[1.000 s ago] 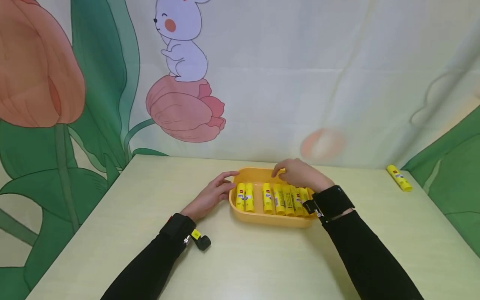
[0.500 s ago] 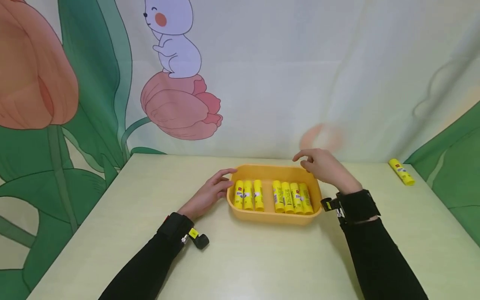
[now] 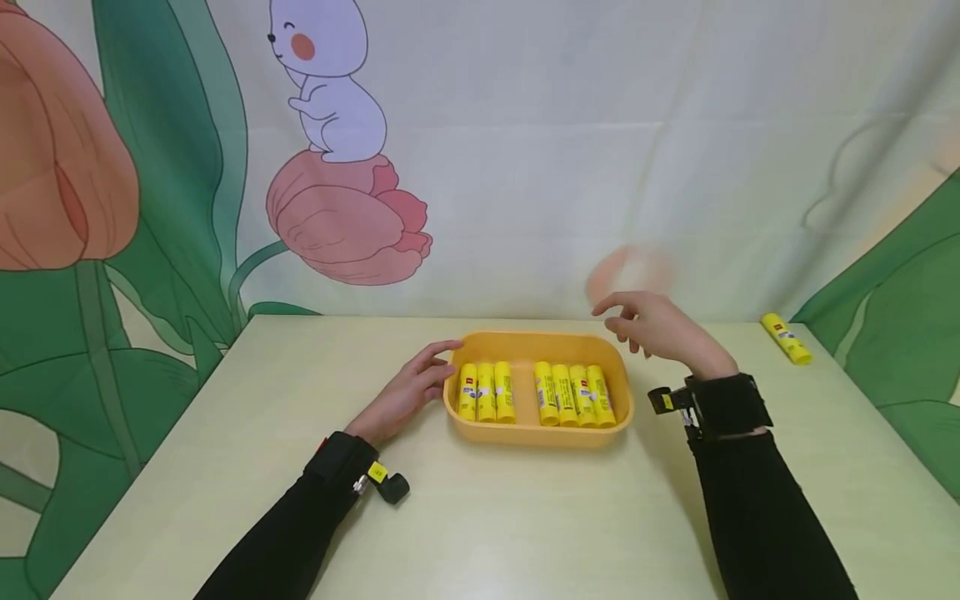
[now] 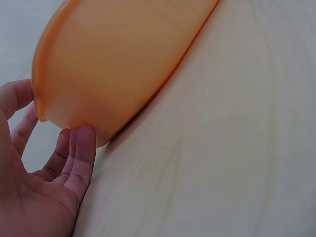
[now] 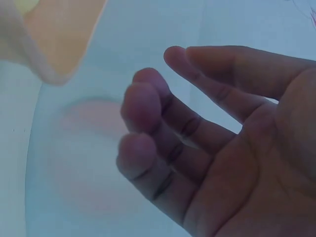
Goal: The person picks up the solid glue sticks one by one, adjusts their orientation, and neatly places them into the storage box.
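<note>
A shallow yellow-orange plastic basket (image 3: 538, 434) sits on the table. In it lie yellow glue sticks side by side: three in a left group (image 3: 486, 393) and several in a right group (image 3: 573, 396), with bare bottom between the groups. My left hand (image 3: 405, 392) is at the basket's left end; in the left wrist view its fingertips (image 4: 86, 136) rest against the outer wall and the rim. Beyond the basket's right back corner my right hand (image 3: 660, 329) hovers, holding nothing, its fingers loosely bent. The right wrist view has the hand (image 5: 217, 143) near a corner of the basket.
One more glue stick (image 3: 786, 338) lies by itself at the table's back right edge. A printed cloth (image 3: 510, 167) with flowers and a rabbit hangs behind the pale table (image 3: 525, 525).
A glue stick has shifted left inside the basket and now lies against the left pair. My right hand has moved from above the basket to beyond its right side. The left hand stays put.
</note>
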Demonstrator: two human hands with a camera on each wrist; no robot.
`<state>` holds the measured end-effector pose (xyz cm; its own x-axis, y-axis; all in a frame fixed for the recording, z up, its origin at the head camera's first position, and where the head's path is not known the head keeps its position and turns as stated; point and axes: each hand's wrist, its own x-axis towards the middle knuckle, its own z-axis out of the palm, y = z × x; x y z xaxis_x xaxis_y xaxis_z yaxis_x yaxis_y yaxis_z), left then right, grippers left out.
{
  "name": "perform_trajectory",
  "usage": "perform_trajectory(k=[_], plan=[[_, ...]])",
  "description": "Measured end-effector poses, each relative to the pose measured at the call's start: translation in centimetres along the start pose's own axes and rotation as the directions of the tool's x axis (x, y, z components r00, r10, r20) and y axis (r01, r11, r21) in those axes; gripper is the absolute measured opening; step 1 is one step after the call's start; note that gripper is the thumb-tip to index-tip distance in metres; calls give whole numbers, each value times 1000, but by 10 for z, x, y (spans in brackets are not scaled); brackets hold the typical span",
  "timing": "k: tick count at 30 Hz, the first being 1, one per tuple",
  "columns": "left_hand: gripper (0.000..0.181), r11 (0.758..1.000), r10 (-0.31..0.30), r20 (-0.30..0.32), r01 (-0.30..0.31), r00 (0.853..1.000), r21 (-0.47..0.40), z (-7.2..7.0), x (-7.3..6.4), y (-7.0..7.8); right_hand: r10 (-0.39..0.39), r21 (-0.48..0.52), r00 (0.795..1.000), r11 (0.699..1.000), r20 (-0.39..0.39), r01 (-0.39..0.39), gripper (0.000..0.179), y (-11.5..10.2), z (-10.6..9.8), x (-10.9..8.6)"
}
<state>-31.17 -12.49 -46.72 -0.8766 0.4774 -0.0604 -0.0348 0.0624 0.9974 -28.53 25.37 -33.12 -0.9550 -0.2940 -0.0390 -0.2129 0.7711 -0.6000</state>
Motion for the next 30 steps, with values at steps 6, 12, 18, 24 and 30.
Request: perform_trajectory(k=[6, 12, 18, 24, 30], plan=[[45, 1000, -9, -1, 9, 1000, 5, 1, -1, 1, 12, 11, 1000, 1000, -13, -11, 30, 10, -11, -7], [45, 1000, -11, 1, 11, 1000, 2, 1, 0, 1, 26, 8, 1000, 1000, -6, -26, 33, 22, -23, -15], [45, 1000, -7, 4, 7, 1000, -3, 2, 0, 1, 50, 13, 999, 999, -1, -50, 37, 42, -38, -26], [44, 1000, -10, -6, 11, 1000, 9, 2, -1, 1, 88, 48, 996, 995, 10, -89, 45, 62, -54, -38], [45, 1000, -9, -8, 9, 1000, 6, 2, -1, 0, 122, 95, 992, 988, 12, -122, 48, 75, -67, -54]])
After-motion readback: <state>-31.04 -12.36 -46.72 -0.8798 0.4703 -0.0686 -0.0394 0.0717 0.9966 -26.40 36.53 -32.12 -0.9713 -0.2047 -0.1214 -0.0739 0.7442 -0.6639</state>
